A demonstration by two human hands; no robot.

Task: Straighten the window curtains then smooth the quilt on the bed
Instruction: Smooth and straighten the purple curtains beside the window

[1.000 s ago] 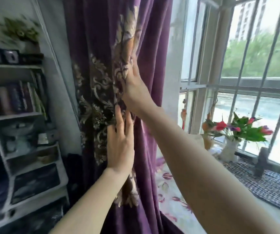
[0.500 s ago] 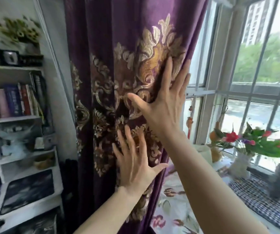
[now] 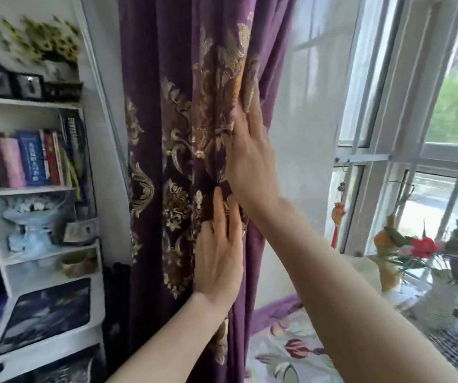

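The purple curtain [image 3: 172,150] with gold embroidery hangs gathered in folds left of the window. My right hand [image 3: 250,158] lies along the curtain's right edge, fingertips tucked under a fold and the thumb hidden behind the fabric. My left hand [image 3: 219,252] presses flat on the curtain just below it, fingers together and pointing up. A white sheer curtain [image 3: 305,134] hangs behind the purple one. The floral quilt [image 3: 285,346] shows at the bottom, under my right forearm.
A white bookshelf [image 3: 42,252] with books and ornaments stands to the left, close to the curtain. A vase of flowers [image 3: 440,288] sits on the sill at right, before the barred window [image 3: 415,158]. A red tassel [image 3: 337,219] hangs by the frame.
Half a second ago both hands lay spread flat on the widened curtain. Now the curtain is bunched narrower to the left, the fingers are together and the sheer curtain shows.
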